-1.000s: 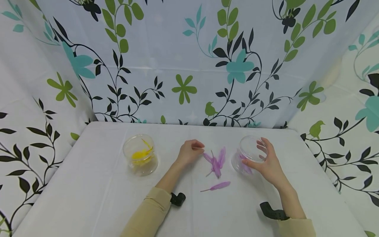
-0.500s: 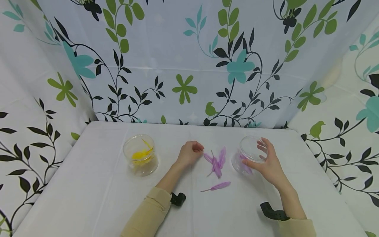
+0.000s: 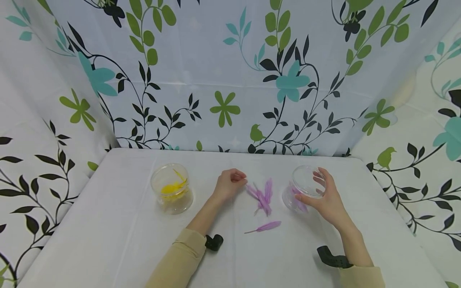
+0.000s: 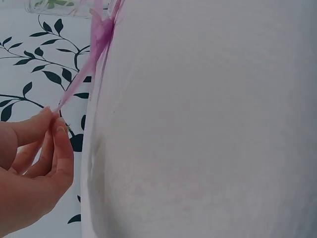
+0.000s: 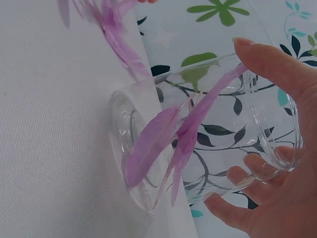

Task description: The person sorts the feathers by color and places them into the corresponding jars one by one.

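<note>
My left hand point(image 3: 229, 185) pinches one end of a purple feather point(image 4: 78, 82) between thumb and fingertips, seen closely in the left wrist view. The rest of that feather runs into a small pile of purple feathers point(image 3: 264, 202) on the table. My right hand point(image 3: 328, 202) grips a clear round jar point(image 3: 288, 203) near its rim, thumb on one side and fingers on the other. Inside the jar, several purple feathers point(image 5: 153, 146) lean against the wall. A single purple feather point(image 3: 268, 226) lies apart, nearer to me.
A second clear jar point(image 3: 183, 205) with yellow feathers point(image 3: 174, 188) in it stands to the left of my left arm. White cloth covers the table point(image 3: 108, 224). Behind and at both sides hang leaf-patterned curtains point(image 3: 201, 52).
My left hand has risen slightly away from me and pinches the feather now. The pile has shifted a little left. My right hand and its jar stay in place.
</note>
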Motion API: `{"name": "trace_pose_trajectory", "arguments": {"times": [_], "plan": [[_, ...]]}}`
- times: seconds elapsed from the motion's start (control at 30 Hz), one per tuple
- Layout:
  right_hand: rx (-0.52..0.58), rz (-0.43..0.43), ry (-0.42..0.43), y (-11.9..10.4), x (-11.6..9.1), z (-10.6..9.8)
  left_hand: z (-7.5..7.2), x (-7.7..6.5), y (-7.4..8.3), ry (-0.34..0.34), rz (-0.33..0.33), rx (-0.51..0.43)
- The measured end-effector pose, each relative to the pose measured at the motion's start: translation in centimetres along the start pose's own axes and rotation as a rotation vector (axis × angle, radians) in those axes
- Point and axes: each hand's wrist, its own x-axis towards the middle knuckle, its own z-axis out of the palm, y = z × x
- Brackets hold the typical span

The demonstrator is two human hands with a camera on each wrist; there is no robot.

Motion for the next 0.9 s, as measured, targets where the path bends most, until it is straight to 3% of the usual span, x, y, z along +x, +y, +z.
{"name": "trace_pose_trajectory", "arguments": {"times": [0.43, 0.7, 0.9], "plan": [[0.009, 0.001, -0.003, 0.0, 0.1, -0.1, -1.0, 0.0, 2.1, 0.041, 0.0, -0.194], [0.006, -0.006, -0.002, 0.0, 0.2, -0.1, -1.6, -0.1, 3.6, 0.056, 0.016, -0.239], [0.007, -0.005, -0.002, 0.1, 0.2, 0.0, -1.5, 0.2, 4.3, 0.031, 0.034, -0.283]]}}
